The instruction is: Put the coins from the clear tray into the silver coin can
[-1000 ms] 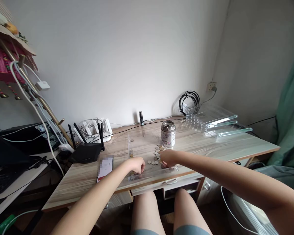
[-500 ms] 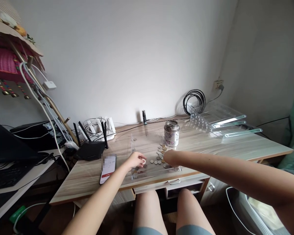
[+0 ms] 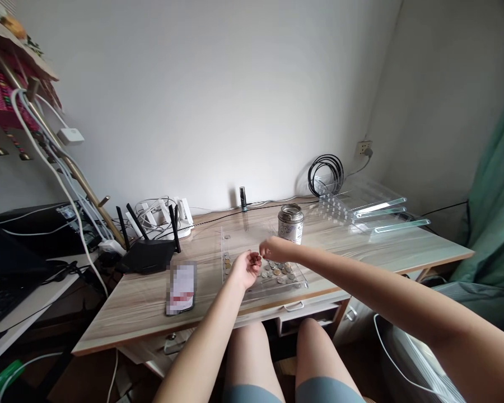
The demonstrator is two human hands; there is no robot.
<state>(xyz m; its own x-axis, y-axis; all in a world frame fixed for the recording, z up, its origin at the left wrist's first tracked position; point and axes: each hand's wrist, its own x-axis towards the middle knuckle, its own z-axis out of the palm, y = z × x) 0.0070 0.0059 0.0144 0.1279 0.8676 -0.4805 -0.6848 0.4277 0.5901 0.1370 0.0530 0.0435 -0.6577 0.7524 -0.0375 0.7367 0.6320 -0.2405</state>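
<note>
My left hand is palm up over the clear plastic tray, fingers curled. A coin showed at these fingers half a second ago; now the fingers mostly hide what they hold. Close beside it, my right hand bends down with its fingertips pinched together, almost touching the left fingers. What it pinches is too small to make out. Several silver and gold coins lie in the tray below my right hand. A few more coins line its left side. Behind my right hand stands a round patterned tin.
Left of the tray lies a phone, with a black router and white cabled devices behind. A small dark bottle stands by the wall. Coiled black cable and clear trays occupy the back right.
My left hand has turned palm up and moved slightly right and up. My right hand has come left from the coins to meet it. The camera view has shifted a little.
</note>
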